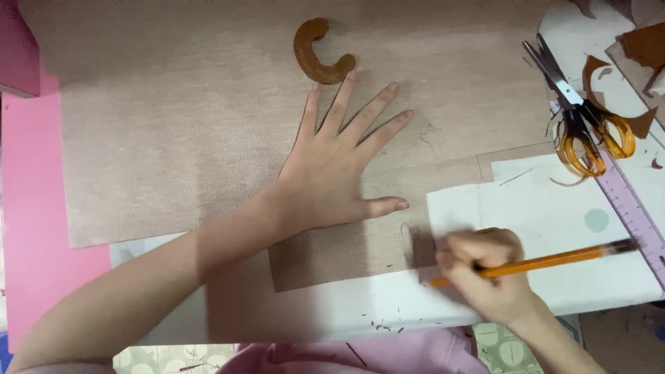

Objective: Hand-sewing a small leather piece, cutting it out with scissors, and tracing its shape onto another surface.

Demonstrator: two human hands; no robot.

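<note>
Gripped in the right hand point(488, 273) was an orange pencil point(547, 260), fingers curled tight around it near the writing end, its dark back end pointing away to the right. Its tip met the lower right corner of a beige fabric sheet point(173, 138), just where the cloth lay over a white sheet of paper point(554, 228).

From the head camera, the left hand point(332, 173) lay flat and open on the fabric, fingers fanned wide, holding nothing and pressing the cloth down. Its middle fingertip touched the lower end of a brown curved piece point(315, 55), shaped like a hook, which rested on the fabric near the top edge.

To the right, well apart from both hands, a pair of scissors with amber handles point(578, 118) lay on the white surface, blades closed and pointing up and left. Brown scraps point(648, 45) lay beside them, and a pale purple ruler point(634, 215) ran along the right edge. A pink surface point(31, 208) showed at the left.
</note>
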